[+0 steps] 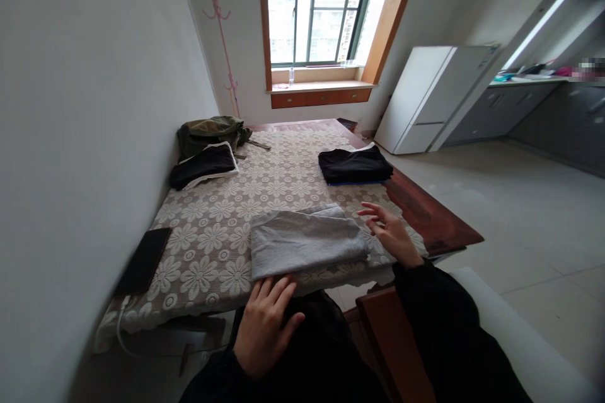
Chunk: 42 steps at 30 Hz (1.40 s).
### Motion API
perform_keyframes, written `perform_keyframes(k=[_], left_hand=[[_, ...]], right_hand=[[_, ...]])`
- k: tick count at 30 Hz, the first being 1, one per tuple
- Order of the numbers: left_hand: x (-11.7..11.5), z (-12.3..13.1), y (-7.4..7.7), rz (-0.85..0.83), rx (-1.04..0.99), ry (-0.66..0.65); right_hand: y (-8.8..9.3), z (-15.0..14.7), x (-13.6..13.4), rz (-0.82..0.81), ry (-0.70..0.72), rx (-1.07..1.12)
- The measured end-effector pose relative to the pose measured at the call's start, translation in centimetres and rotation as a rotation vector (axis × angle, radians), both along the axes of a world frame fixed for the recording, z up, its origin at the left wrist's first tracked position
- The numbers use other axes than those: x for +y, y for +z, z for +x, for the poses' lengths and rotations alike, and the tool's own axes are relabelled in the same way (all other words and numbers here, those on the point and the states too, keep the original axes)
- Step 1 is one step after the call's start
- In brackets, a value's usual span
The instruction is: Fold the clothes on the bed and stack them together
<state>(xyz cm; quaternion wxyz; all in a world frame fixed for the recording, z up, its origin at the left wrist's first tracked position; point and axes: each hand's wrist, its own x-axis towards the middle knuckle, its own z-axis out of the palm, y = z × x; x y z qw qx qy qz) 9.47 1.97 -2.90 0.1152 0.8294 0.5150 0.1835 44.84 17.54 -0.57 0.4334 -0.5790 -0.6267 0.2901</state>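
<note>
A folded grey garment (305, 241) lies on the near part of a table covered with a lace floral cloth (265, 192). My left hand (265, 324) rests at the table's near edge, fingers stretched out and touching the grey garment's front hem. My right hand (388, 231) hovers just right of the garment, fingers spread and holding nothing. Both arms wear black sleeves.
A folded black garment (354, 165) lies at the table's right. Another black piece with white trim (204, 165) and an olive bag (210, 131) sit at the far left. A black phone (143, 260) lies near the left edge. A white fridge (428, 97) stands beyond.
</note>
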Motion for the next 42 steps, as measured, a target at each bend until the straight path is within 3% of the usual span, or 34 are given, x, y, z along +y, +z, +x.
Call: perform_keyframes(k=[3,6,10,12,15,18,20,28,31,34,38,42], left_hand=[[-0.1,-0.3,1.4,0.032,-0.129,-0.038],[1.9,-0.4,3.6,0.101,-0.166,-0.019],[6.4,-0.3,5.2,0.157,-0.005,0.020],[8.5,-0.2,4.6,0.156,0.087,0.049],[10.4,0.0,2.3,0.149,0.188,0.090],[10.9,0.0,0.2,0.178,0.228,0.099],[10.8,-0.1,-0.4,0.194,0.232,0.099],[10.0,-0.7,-0.5,0.180,0.227,0.104],[9.9,-0.7,-0.7,0.190,0.228,0.110],[10.0,-0.7,-0.8,0.191,0.236,0.103],[10.0,-0.8,-0.6,0.171,0.262,0.089],[10.0,-0.8,-0.5,0.164,0.257,0.092]], right_hand=[[2.3,-2.0,-1.5,0.145,-0.022,-0.044],[3.8,-5.4,-2.6,0.240,0.154,-0.123],[3.0,-9.2,-2.3,0.326,0.378,-0.357],[1.5,-9.9,-1.5,0.328,0.371,-0.505],[-1.0,-9.9,-0.4,0.306,0.289,-0.733],[-2.6,-9.4,0.2,0.288,0.235,-0.867],[-3.1,-9.1,0.4,0.284,0.230,-0.899],[-2.5,-9.4,0.2,0.249,0.223,-0.930],[-1.6,-11.7,-1.0,0.256,0.207,-0.932],[-1.0,-15.5,-2.6,0.314,0.323,-0.868],[-1.8,-19.3,-4.0,0.316,0.444,-0.790],[-2.9,-18.6,-4.0,0.307,0.451,-0.808]])
